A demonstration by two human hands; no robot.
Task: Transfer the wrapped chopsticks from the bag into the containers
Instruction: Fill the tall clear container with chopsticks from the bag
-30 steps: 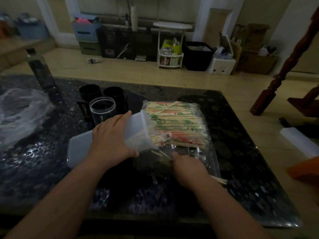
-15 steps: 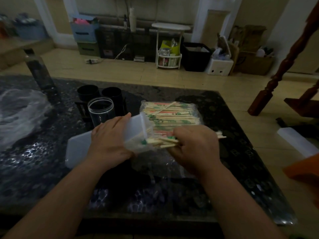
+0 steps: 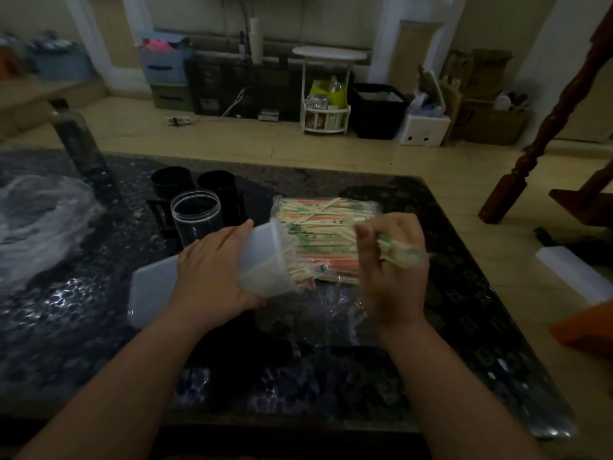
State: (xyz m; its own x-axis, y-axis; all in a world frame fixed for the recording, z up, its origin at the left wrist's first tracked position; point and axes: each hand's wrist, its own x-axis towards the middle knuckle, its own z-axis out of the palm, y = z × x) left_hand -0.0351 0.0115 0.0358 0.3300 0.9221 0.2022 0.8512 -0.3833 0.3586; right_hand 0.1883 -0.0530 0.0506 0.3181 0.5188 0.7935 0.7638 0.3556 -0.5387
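Note:
A clear plastic bag (image 3: 326, 227) full of wrapped chopsticks lies on the dark table. My left hand (image 3: 212, 273) grips a translucent white container (image 3: 265, 260), tipped on its side with its mouth toward the bag; some chopstick ends show at its mouth. To the right of that mouth, my right hand (image 3: 393, 260) holds a small bundle of wrapped chopsticks (image 3: 403, 252) above the bag's near end. The bundle is blurred.
A clear round jar (image 3: 197, 215) and two black cups (image 3: 172, 184) (image 3: 217, 187) stand behind the container. Crumpled clear plastic (image 3: 39, 220) lies at the left. A dark bottle (image 3: 78, 141) stands at the far left. The table's right edge (image 3: 517, 327) is close.
My right hand took a bundle of chopsticks from the bag's near end, brought it to the container's mouth, then drew back to the right still holding some. The left hand kept the container tipped.

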